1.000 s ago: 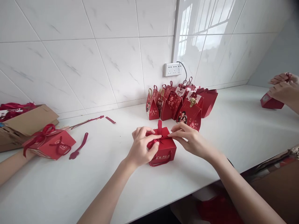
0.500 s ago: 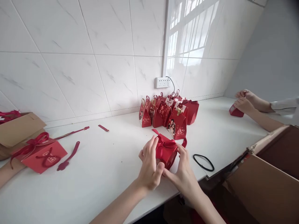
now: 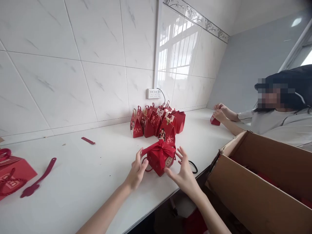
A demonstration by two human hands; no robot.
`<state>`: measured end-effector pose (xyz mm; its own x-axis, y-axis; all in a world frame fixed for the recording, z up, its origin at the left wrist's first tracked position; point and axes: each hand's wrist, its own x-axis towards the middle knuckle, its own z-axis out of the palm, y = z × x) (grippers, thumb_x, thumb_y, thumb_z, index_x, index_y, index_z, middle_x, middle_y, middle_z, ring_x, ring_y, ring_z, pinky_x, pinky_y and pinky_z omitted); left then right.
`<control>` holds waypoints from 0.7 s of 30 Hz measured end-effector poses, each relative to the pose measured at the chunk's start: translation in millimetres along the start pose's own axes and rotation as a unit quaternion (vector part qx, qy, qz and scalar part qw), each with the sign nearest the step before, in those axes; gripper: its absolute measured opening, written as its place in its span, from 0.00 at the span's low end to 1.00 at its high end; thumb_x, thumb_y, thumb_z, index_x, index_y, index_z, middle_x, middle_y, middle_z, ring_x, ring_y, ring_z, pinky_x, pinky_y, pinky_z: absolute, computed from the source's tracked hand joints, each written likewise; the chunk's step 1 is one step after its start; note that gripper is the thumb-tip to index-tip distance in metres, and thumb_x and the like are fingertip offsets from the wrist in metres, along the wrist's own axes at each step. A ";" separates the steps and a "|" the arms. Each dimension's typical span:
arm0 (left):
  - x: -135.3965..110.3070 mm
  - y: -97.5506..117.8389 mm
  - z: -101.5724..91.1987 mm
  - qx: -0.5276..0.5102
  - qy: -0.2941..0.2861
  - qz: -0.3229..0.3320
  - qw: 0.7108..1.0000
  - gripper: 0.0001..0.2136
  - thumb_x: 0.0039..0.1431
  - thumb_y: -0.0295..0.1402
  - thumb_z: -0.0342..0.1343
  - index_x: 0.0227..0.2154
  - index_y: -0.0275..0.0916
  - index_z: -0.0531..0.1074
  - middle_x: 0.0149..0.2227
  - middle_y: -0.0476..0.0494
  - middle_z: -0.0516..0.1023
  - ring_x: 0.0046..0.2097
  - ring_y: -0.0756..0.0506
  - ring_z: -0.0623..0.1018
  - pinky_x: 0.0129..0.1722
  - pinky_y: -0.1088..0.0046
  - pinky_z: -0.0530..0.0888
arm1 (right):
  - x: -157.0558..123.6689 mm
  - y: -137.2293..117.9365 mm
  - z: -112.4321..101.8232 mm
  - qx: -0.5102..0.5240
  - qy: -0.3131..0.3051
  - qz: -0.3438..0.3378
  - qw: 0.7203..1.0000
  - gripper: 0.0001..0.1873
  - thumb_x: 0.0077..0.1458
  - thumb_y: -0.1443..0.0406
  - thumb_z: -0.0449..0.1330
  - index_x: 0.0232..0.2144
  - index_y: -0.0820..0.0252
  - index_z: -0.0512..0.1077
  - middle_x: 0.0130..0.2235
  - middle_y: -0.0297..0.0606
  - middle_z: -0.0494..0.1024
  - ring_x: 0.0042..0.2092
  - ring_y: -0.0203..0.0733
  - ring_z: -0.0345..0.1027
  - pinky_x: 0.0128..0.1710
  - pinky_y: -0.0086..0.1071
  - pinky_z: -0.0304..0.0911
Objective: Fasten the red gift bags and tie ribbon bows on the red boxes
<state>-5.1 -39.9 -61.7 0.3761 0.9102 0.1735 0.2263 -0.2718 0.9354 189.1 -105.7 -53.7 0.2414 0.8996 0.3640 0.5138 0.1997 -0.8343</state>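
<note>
A red gift box (image 3: 156, 162) with a red ribbon bow (image 3: 162, 151) on top stands on the white table (image 3: 97, 201), near its front edge. At the box's left side is my left hand (image 3: 136, 170), fingers apart and nothing in it. My right hand (image 3: 182, 169) is spread open on the other side, its thumb close to a patterned panel; whether the thumb touches is unclear. Just behind stand several red peaked gift boxes (image 3: 137, 129) with loop handles, some printed with a couple and gold lettering.
A co-worker (image 3: 275, 113) at the far right holds a small red box (image 3: 214, 121). An open cardboard carton (image 3: 253, 191) stands at the front right. A black loop (image 3: 194, 166) lies by my right hand. Leftward are red straps (image 3: 40, 180) and another red box (image 3: 17, 175).
Both my hands have let go of the bowed box and moved apart. The box now shows its bow and a patterned side. My view has turned right, bringing the co-worker's head into sight.
</note>
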 end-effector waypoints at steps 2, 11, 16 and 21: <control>-3.2 4.2 0.4 -0.002 -0.004 0.025 1.000 0.31 0.60 0.52 0.39 0.61 0.40 0.44 0.56 0.34 0.65 0.62 0.38 0.59 0.58 0.55 0.56 | -2.2 0.3 2.7 -0.018 -0.018 -0.005 1.000 0.52 0.46 0.56 0.63 0.62 0.56 0.35 0.62 0.54 0.49 0.64 0.55 0.46 0.59 0.53 0.52; -6.5 8.0 -2.1 0.025 -0.014 0.071 0.997 0.25 0.59 0.46 0.43 0.56 0.41 0.52 0.44 0.40 0.71 0.47 0.42 0.71 0.51 0.58 0.64 | 1.9 6.7 -28.0 0.059 -0.111 -0.023 0.992 0.52 0.42 0.61 0.66 0.61 0.47 0.38 0.62 0.49 0.51 0.61 0.52 0.54 0.53 0.48 0.63; -7.0 -0.1 -2.7 0.105 -0.019 0.070 0.992 0.24 0.57 0.37 0.43 0.57 0.43 0.50 0.56 0.38 0.63 0.57 0.37 0.63 0.55 0.50 0.59 | -18.1 5.1 -47.8 -0.019 -0.051 -0.163 0.985 0.47 0.45 0.68 0.64 0.61 0.44 0.43 0.61 0.48 0.54 0.60 0.53 0.55 0.49 0.45 0.67; 0.6 1.7 -6.0 0.236 0.010 0.075 0.969 0.19 0.53 0.34 0.44 0.49 0.40 0.61 0.52 0.37 0.68 0.56 0.37 0.66 0.55 0.49 0.61 | -53.2 -23.1 -95.1 -0.169 -0.042 -0.204 0.963 0.42 0.48 0.74 0.59 0.60 0.41 0.48 0.61 0.47 0.50 0.59 0.54 0.57 0.47 0.42 0.69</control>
<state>-9.9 -38.0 -58.1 0.4196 0.8541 0.3071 0.5582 -0.5097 0.6547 242.7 -195.1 -14.4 -0.0979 0.8041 0.5863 0.7938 0.4184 -0.4413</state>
